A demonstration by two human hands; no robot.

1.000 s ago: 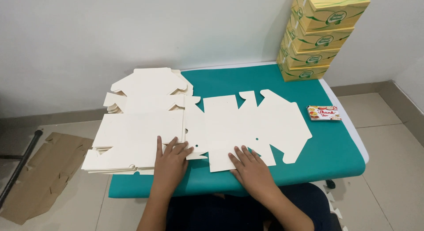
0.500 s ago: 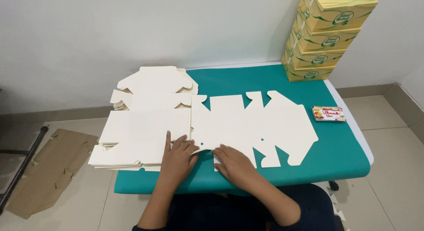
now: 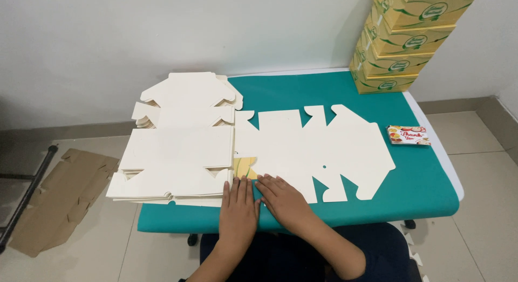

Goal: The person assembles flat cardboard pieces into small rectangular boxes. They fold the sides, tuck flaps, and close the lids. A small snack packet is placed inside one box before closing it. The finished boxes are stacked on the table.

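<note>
We are on the flat die-cut carton blank [image 3: 318, 152], cream side up, spread across the middle of the green tabletop [image 3: 426, 190], its tabs pointing to the near edge. Both hands are down flat at the blank's near left corner: our left hand [image 3: 237, 209] lies palm down, fingers together, over the seam where the blank meets the pile beside it; our right hand [image 3: 283, 201] presses the blank's near flap, fingers spread a little, gripping nothing. Between the fingertips a folded-over flap [image 3: 245, 166] shows its yellow printed face.

Just left of the blank, touching it, sits the stack of unfolded blanks [image 3: 178, 152], hanging over the tabletop's left edge. At the far right corner rises a tower of finished yellow-and-green boxes [image 3: 402, 45], and near the right edge lies a small printed card [image 3: 408, 135], well apart from the hands. On the floor to the left lies a scrap of brown cardboard [image 3: 62, 198].

What could go wrong, as we judge it? The stack overhangs that left edge, so a nudge from the left hand could slide the top sheets off. Uneven pressure on the flap could crease it off its score line. The blank could also skid on the smooth tabletop.

Hard to tell: whether the left palm rests on the blank or on the stack. The score lines do not show, and the box tower is cut off at the top.
</note>
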